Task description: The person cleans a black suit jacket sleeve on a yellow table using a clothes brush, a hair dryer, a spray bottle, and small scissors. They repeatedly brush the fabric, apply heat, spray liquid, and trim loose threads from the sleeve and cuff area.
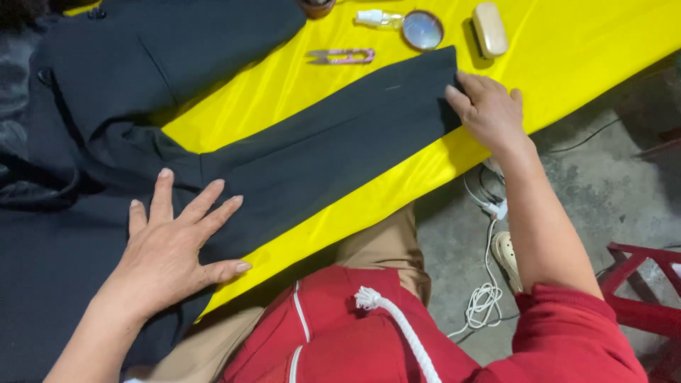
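A black jacket [106, 78] lies on a yellow cloth [582, 50] that covers the table. One sleeve [326, 149] stretches out to the right. My left hand [174, 245] lies flat, fingers spread, on the jacket near the shoulder end of the sleeve. My right hand [489, 110] presses on the cuff end of the sleeve, fingers on the fabric edge. Neither hand grips anything.
At the far edge lie pink thread snips [344, 56], a small spray bottle [376, 18], a round mirror-like disc [422, 30] and a beige brush [489, 28]. White cables [486, 291] and a shoe [507, 255] are on the concrete floor. A red stool [642, 284] stands at right.
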